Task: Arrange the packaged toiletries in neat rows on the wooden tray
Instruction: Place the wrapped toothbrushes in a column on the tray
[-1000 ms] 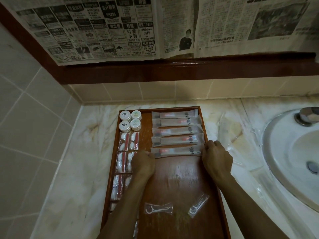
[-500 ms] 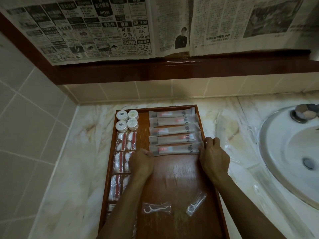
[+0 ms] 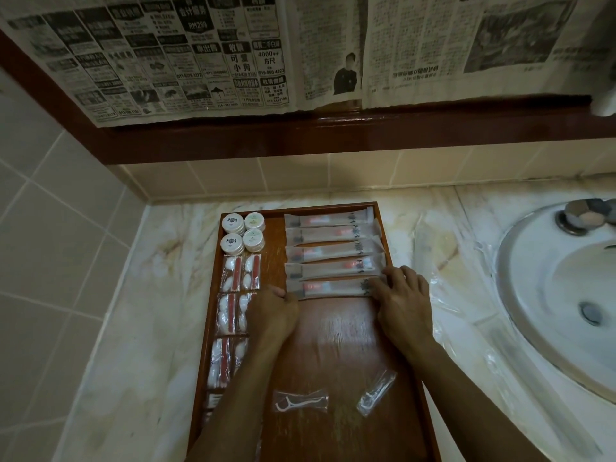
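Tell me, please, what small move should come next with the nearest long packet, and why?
Probably let go of the nearest long packet and reach for a floss pick packet. Left hand and right hand hold its ends, and it already lies level under four others, while two pick packets lie askew on the wooden tray.

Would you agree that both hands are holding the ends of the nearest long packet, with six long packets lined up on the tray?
Not quite: the head view shows five long packets, not six. Both the left hand and right hand do hold the nearest long packet on the tray.
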